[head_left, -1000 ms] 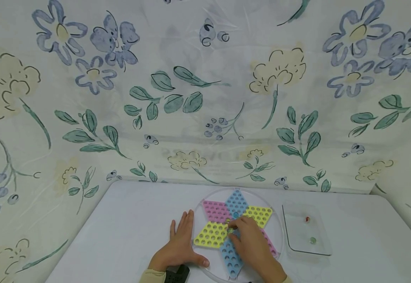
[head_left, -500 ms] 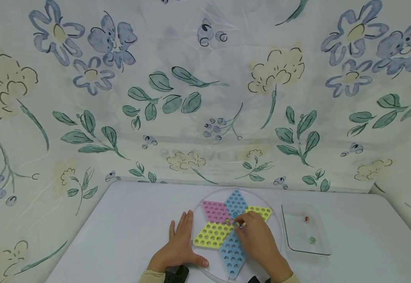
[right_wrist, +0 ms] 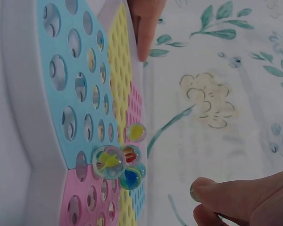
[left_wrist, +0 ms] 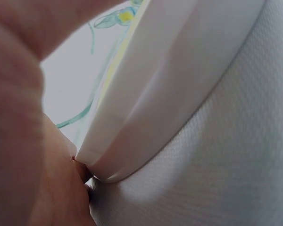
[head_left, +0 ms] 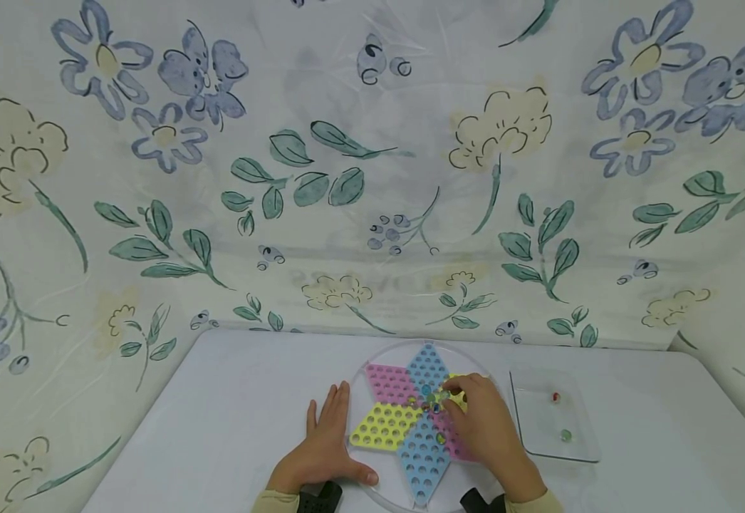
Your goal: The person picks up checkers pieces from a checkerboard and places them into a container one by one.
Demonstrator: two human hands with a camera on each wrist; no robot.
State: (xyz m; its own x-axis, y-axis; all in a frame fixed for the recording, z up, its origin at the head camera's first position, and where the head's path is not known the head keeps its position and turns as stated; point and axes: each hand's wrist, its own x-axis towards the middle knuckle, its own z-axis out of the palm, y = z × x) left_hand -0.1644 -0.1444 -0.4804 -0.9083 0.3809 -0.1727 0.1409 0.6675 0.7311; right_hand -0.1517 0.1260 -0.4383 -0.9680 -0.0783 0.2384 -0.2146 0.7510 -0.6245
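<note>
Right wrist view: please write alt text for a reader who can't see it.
A cluster of glass marbles sits in holes near the centre of a star-shaped board with blue, yellow and pink sections. The right hand shows at the lower right with a finger and thumb close together, apart from the marbles. Another fingertip rests at the board's far edge before a floral cloth.

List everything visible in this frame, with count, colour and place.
Game board: one, round white rim with a star of blue, pink and yellow holed panels, mid-table.
Marbles on board: a small cluster, clear with coloured swirls, at the star's centre.
Tray: one, clear, right of the board.
Tray marbles: two, red and green.
Table: one, white.
Backdrop: floral cloth behind.
Left hand: flat, touching the board's left rim.
Right hand: over the board, by the cluster.
</note>
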